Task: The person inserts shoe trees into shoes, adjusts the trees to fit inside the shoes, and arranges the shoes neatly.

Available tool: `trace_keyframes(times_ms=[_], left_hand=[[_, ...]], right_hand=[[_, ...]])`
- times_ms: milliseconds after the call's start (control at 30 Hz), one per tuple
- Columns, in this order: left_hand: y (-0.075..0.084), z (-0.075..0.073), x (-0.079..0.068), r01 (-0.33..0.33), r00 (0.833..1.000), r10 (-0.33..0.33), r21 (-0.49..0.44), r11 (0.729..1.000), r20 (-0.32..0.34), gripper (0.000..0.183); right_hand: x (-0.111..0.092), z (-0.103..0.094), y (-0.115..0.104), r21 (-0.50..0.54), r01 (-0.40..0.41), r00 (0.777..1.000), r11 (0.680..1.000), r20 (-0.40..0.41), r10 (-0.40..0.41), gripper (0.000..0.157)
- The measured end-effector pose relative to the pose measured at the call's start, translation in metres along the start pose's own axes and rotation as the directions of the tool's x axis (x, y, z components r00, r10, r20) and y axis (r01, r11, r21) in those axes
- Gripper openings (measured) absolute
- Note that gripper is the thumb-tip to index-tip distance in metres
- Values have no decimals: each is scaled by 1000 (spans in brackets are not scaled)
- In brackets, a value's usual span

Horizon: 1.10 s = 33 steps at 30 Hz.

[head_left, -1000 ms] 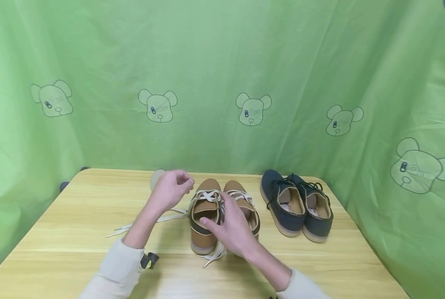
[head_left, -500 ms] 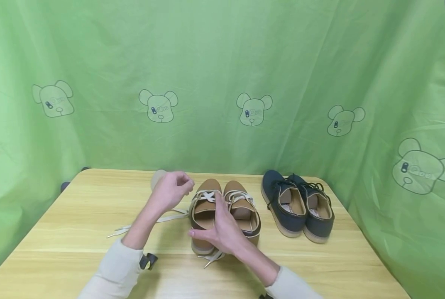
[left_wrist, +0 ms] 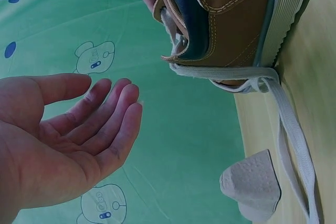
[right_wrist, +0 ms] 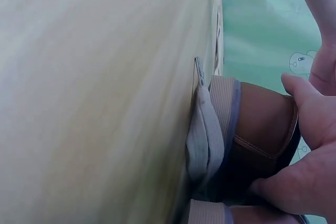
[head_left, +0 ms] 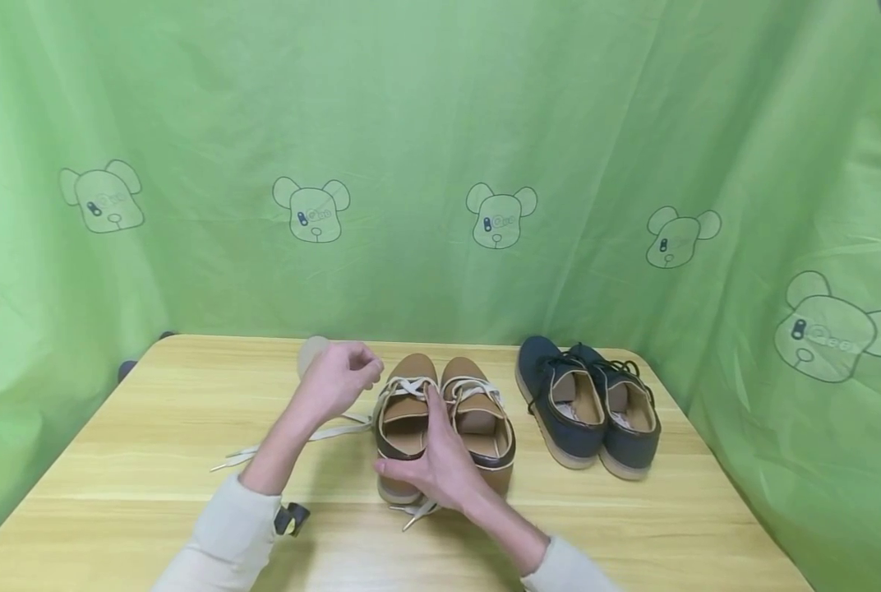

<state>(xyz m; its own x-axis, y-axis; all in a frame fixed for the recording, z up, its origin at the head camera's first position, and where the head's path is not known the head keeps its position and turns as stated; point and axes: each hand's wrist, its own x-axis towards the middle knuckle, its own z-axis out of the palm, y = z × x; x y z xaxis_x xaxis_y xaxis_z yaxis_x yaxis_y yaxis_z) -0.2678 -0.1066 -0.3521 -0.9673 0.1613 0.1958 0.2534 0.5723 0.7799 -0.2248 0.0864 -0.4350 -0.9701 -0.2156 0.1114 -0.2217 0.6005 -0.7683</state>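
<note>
Two brown lace-up shoes stand side by side on the table, toes pointing away. My right hand (head_left: 444,464) grips the left brown shoe (head_left: 414,367) at its back, with the thumb across the heel and the fingers along the inner side, beside the right brown shoe (head_left: 496,481). My left hand (left_wrist: 79,135) hovers left of the laced front, fingers loosely curled and holding nothing. One pale lace end (head_left: 337,429) stretches left over the table; another lace end (right_wrist: 205,135) lies by the heel. Part of the inner side is hidden behind my right hand.
A pair of dark navy shoes (head_left: 574,432) with black laces stands at the right on the wooden table (head_left: 152,411). Behind my left hand lies a rounded grey-beige piece (left_wrist: 252,182). A green curtain (head_left: 403,99) surrounds the back and sides.
My right hand's thumb has moved back from over the left brown shoe's opening to its heel, and the fingers have shifted along the inner side. My left hand stays nearly still.
</note>
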Motion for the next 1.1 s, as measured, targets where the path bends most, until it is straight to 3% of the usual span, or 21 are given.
trace_keyframes(times_ms=[267, 800, 1100], left_hand=[[-1, 1, -1, 19, 999, -19, 2, 1000, 27, 17], [-5, 1, 2, -3, 997, -2, 57, 998, 75, 19], [-13, -11, 11, -41, 999, 38, 214, 976, 18, 20]], right_hand=[[-2, 0, 3, 45, -11, 1000, 999, -16, 12, 132], [-3, 0, 4, 69, -28, 999, 997, -19, 29, 129], [-2, 1, 4, 63, -39, 999, 997, -14, 40, 128]])
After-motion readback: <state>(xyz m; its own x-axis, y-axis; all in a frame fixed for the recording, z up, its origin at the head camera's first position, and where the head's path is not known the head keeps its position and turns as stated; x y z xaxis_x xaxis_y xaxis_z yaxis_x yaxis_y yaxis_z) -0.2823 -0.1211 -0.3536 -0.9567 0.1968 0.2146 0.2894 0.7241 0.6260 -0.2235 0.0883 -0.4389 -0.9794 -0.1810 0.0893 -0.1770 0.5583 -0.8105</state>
